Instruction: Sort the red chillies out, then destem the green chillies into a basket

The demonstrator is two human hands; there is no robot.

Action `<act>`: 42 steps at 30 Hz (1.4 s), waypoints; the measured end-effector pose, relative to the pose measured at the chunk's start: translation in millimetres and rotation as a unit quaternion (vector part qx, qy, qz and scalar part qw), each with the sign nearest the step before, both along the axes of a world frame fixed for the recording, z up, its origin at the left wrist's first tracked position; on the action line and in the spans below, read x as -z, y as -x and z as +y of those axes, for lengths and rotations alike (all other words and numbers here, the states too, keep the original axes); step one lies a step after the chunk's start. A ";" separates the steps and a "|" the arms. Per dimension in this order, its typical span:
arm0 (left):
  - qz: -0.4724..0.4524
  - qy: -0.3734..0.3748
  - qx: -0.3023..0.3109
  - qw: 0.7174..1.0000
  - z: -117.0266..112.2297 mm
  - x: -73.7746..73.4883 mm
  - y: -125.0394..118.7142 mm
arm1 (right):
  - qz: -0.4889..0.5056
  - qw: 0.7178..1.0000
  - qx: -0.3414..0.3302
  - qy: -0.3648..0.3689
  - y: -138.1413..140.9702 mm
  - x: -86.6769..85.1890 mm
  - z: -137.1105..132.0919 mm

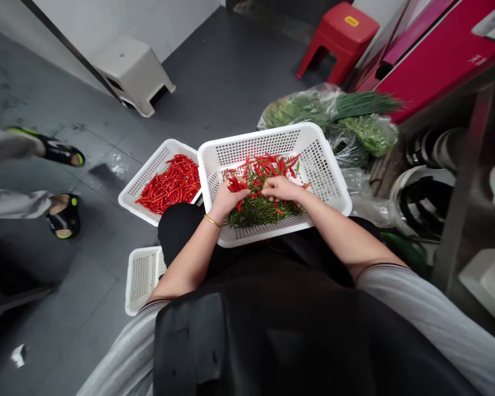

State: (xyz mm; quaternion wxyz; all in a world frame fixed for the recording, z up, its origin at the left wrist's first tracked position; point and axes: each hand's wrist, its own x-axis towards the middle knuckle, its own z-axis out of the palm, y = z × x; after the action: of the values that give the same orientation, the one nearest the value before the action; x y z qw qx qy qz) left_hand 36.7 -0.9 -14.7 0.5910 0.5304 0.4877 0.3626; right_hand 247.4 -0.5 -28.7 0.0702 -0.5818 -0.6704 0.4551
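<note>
A white slotted basket [328,165] rests on my lap, holding red chillies [272,163] and a pile of green stems [256,212]. My left hand [229,197] is closed round a bunch of red chillies inside the basket. My right hand [281,188] is beside it, fingers pinched on a chilli over the stems. To the left on the floor, a second white basket [142,181] holds stemmed red chillies [171,186]. A gold bangle sits on my left wrist.
A small white basket [142,278] lies on the floor by my left knee. Bags of green vegetables [334,113] lie beyond the lap basket. A red stool [340,36] and a grey stool [132,71] stand farther back. Another person's sandalled feet [64,217] are at left. Shelving with bowls is at right.
</note>
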 end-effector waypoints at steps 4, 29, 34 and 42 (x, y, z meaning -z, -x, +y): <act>-0.015 0.128 -0.051 0.990 0.1 5.1 5.2 | -0.285 0.942 -0.136 -0.114 14.0 14.9 1.5; -0.095 0.110 -0.058 0.988 -15.9 -13.1 -19.3 | 0.033 0.998 -0.009 0.054 20.3 -29.6 -24.2; -0.068 -0.022 -0.035 0.997 -18.6 -41.0 -15.7 | -0.274 0.937 -0.212 -0.055 24.1 -25.9 -12.0; -0.102 0.090 -0.132 0.982 4.2 -9.3 10.5 | -0.323 0.885 -0.300 -0.147 42.6 8.1 14.2</act>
State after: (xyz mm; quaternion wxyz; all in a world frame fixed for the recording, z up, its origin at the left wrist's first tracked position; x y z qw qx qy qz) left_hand 26.2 3.3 -5.4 0.6301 0.3665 0.5211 0.4440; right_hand 204.8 13.7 -36.8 -0.2054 -0.4507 -0.8578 0.1373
